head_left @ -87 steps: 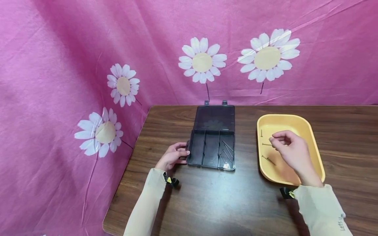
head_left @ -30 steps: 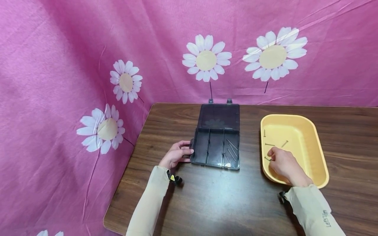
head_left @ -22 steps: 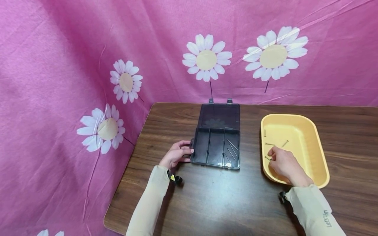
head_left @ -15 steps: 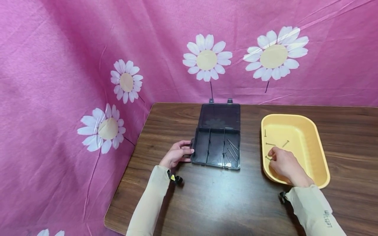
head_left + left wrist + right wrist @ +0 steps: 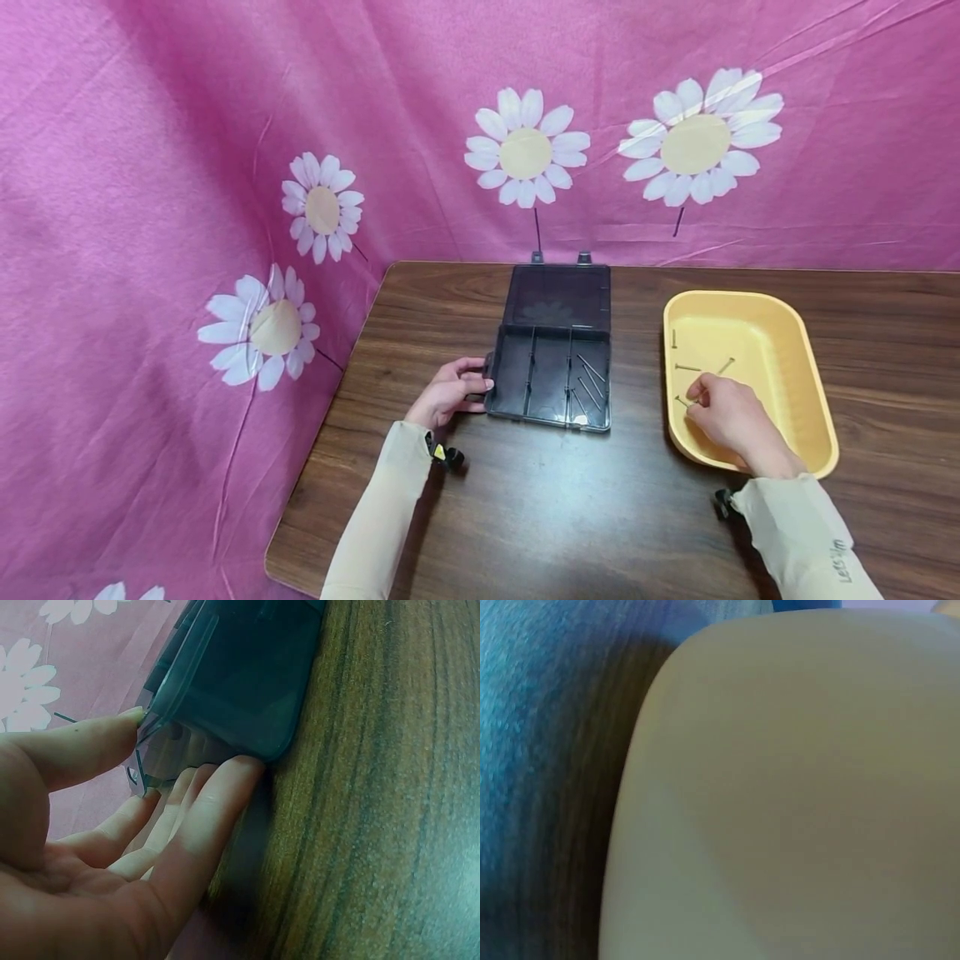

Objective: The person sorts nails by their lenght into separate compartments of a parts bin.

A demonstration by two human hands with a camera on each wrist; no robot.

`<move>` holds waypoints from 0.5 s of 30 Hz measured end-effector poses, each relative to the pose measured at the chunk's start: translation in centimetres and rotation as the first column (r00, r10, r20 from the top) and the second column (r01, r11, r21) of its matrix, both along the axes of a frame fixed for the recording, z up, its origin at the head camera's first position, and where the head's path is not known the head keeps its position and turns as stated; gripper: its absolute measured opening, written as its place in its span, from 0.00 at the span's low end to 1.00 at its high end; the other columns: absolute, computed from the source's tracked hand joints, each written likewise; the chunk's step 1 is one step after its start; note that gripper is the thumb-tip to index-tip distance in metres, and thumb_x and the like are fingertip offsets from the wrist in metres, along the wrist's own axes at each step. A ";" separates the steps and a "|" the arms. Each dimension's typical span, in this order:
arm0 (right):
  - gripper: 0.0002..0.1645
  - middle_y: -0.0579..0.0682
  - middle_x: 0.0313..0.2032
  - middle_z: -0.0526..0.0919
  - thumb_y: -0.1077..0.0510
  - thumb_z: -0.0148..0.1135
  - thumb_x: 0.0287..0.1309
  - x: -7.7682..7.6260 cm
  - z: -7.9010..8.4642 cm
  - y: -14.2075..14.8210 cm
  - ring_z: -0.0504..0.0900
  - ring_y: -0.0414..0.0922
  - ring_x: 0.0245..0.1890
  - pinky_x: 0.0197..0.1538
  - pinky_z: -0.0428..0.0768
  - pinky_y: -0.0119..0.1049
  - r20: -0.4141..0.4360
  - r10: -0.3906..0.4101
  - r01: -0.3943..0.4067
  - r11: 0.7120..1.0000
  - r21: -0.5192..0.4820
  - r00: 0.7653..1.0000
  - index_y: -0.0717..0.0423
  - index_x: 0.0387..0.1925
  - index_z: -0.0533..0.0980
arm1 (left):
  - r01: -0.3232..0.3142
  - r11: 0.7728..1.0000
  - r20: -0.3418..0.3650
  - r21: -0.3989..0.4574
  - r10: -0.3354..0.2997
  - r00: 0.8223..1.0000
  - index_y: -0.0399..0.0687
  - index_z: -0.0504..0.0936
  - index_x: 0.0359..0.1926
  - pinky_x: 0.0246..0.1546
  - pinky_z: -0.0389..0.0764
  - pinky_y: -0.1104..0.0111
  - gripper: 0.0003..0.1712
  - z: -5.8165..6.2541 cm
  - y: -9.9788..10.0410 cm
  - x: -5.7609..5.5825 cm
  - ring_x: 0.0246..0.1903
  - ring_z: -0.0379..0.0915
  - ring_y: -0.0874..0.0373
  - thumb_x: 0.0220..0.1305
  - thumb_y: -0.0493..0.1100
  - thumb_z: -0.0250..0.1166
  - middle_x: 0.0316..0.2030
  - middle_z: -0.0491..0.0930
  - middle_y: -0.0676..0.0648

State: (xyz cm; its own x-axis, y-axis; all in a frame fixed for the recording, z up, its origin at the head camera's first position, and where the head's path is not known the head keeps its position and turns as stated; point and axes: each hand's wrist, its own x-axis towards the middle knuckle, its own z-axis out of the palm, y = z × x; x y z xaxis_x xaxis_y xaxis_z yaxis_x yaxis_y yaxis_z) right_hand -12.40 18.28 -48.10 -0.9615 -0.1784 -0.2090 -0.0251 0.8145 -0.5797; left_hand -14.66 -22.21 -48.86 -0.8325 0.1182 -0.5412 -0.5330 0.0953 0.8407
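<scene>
Head view shows a person's left hand [image 5: 445, 393] at the left side of a black compartment box [image 5: 549, 379], with the thumb over its rim and the other fingers against the side, gripping that edge; the left wrist view shows the same narrow hold close up. The box sits on a brown wooden table [image 5: 555, 525], its dark see-through lid [image 5: 558, 296] swung back toward a pink cloth [image 5: 420, 125] printed with white flowers. Several slim metal fasteners [image 5: 591, 369] lie slanted in the right-hand compartment. To the right of the box, well apart, stands a yellow tray [image 5: 816, 392]. The right hand [image 5: 731, 412] reaches into it, fingers bent and fingertips close together at one fastener [image 5: 682, 402] near the left wall; whether they pinch it cannot be told, since the right wrist view is mostly filled by a blurred pale surface. Beyond the right hand, three more pieces rest on the tray floor: one near the far left corner, one crosswise and one slanted just past the knuckles.
</scene>
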 end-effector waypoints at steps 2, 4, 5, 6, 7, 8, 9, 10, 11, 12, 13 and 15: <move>0.06 0.54 0.27 0.76 0.62 0.58 0.51 0.0 0.0 0.1 0.72 0.50 0.29 0.31 0.67 0.35 -0.012 -0.003 0.003 1.000 0.000 1.000 0.61 0.31 0.74 | -0.001 1.000 0.001 0.002 0.001 1.000 0.40 0.67 0.64 0.37 0.86 0.60 0.30 0.0 0.0 0.0 0.36 0.80 0.57 0.60 0.30 0.64 0.48 0.78 0.38; 0.05 0.54 0.27 0.76 0.62 0.58 0.51 0.0 0.0 0.2 0.72 0.50 0.29 0.31 0.67 0.34 -0.024 -0.008 0.008 1.000 -0.009 1.000 0.60 0.30 0.74 | -0.003 1.000 0.004 0.003 0.003 1.000 0.40 0.67 0.64 0.37 0.86 0.60 0.30 0.0 0.0 0.0 0.36 0.80 0.57 0.60 0.30 0.63 0.48 0.78 0.39; 0.05 0.54 0.27 0.76 0.62 0.58 0.51 0.0 0.0 0.2 0.72 0.50 0.29 0.31 0.67 0.34 -0.033 -0.009 0.009 1.000 -0.012 0.999 0.60 0.29 0.75 | -0.002 1.000 0.003 0.004 0.002 1.000 0.40 0.67 0.64 0.38 0.86 0.59 0.30 0.0 0.0 0.0 0.36 0.80 0.57 0.60 0.30 0.63 0.48 0.78 0.39; 0.04 0.54 0.27 0.77 0.62 0.58 0.50 0.1 0.0 0.2 0.73 0.50 0.29 0.31 0.67 0.34 -0.042 -0.010 0.009 1.000 -0.015 0.999 0.60 0.29 0.75 | 0.000 1.000 0.002 0.005 0.000 1.000 0.40 0.67 0.64 0.38 0.86 0.59 0.30 0.0 0.1 0.0 0.36 0.80 0.57 0.60 0.30 0.63 0.47 0.78 0.39; 0.04 0.54 0.27 0.77 0.62 0.58 0.50 0.1 0.1 0.2 0.73 0.50 0.29 0.32 0.67 0.35 -0.053 -0.011 0.011 1.000 -0.015 0.999 0.60 0.29 0.75 | -0.001 1.000 0.002 0.007 0.001 1.000 0.40 0.67 0.64 0.38 0.86 0.59 0.30 0.0 0.1 0.0 0.36 0.80 0.57 0.60 0.30 0.63 0.47 0.78 0.40; 0.04 0.54 0.27 0.77 0.62 0.58 0.50 0.1 0.1 0.2 0.73 0.49 0.29 0.32 0.68 0.35 -0.056 -0.015 0.014 1.000 -0.018 0.998 0.60 0.29 0.75 | -0.003 1.000 0.002 0.009 0.003 1.000 0.40 0.67 0.64 0.37 0.86 0.60 0.30 0.0 0.1 0.0 0.36 0.80 0.57 0.60 0.29 0.63 0.47 0.78 0.40; 0.04 0.54 0.28 0.77 0.62 0.58 0.51 0.1 0.2 0.3 0.73 0.49 0.29 0.32 0.68 0.35 -0.062 -0.014 0.013 1.000 -0.021 0.998 0.60 0.29 0.76 | -0.005 1.000 0.002 0.011 0.005 1.000 0.40 0.67 0.64 0.37 0.86 0.60 0.30 0.1 0.0 0.0 0.36 0.80 0.58 0.60 0.29 0.63 0.46 0.78 0.41; 0.04 0.53 0.28 0.77 0.62 0.58 0.51 0.1 0.3 0.3 0.73 0.49 0.29 0.32 0.68 0.35 -0.069 -0.014 0.013 1.000 -0.021 0.997 0.60 0.29 0.76 | -0.005 1.000 0.000 0.013 0.005 1.000 0.39 0.67 0.64 0.37 0.86 0.60 0.30 0.1 0.0 0.0 0.36 0.80 0.58 0.60 0.29 0.63 0.45 0.78 0.41; 0.05 0.53 0.28 0.77 0.62 0.59 0.52 0.2 0.4 0.3 0.73 0.49 0.29 0.32 0.68 0.35 -0.069 -0.020 0.018 1.000 -0.025 0.997 0.60 0.30 0.76 | -0.005 1.000 -0.002 0.015 0.005 1.000 0.39 0.67 0.64 0.37 0.86 0.60 0.30 0.1 0.0 0.1 0.35 0.80 0.58 0.60 0.29 0.63 0.45 0.78 0.42; 0.05 0.53 0.28 0.77 0.61 0.59 0.53 0.2 0.6 0.3 0.73 0.48 0.29 0.32 0.68 0.35 -0.071 -0.022 0.020 0.999 -0.031 0.997 0.60 0.30 0.76 | -0.005 1.000 -0.003 0.017 0.005 1.000 0.39 0.67 0.64 0.37 0.86 0.60 0.30 0.1 0.0 0.1 0.35 0.80 0.58 0.60 0.29 0.63 0.44 0.78 0.42; 0.05 0.52 0.28 0.77 0.61 0.59 0.53 0.2 0.7 0.3 0.73 0.47 0.29 0.32 0.68 0.35 -0.074 -0.026 0.023 0.999 -0.037 0.997 0.60 0.31 0.76 | -0.006 1.000 -0.003 0.019 0.006 1.000 0.39 0.67 0.64 0.36 0.86 0.60 0.30 0.1 0.0 0.1 0.35 0.80 0.58 0.60 0.29 0.63 0.44 0.78 0.42; 0.05 0.51 0.27 0.77 0.61 0.60 0.54 0.3 1.0 0.2 0.72 0.46 0.29 0.32 0.68 0.34 -0.088 -0.030 0.025 0.998 -0.050 0.996 0.60 0.31 0.76 | -0.006 1.000 -0.004 0.019 0.006 1.000 0.39 0.67 0.64 0.36 0.86 0.60 0.30 0.1 0.0 0.1 0.35 0.80 0.58 0.60 0.29 0.63 0.44 0.78 0.42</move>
State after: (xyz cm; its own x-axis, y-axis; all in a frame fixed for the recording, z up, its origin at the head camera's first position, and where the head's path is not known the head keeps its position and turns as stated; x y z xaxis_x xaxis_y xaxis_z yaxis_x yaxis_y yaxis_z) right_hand -12.13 18.52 -47.10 -0.9805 -0.1594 -0.1148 -0.0558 0.7864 -0.6152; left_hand -14.58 -22.18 -48.73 -0.8353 0.1239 -0.5357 -0.5303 0.0760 0.8444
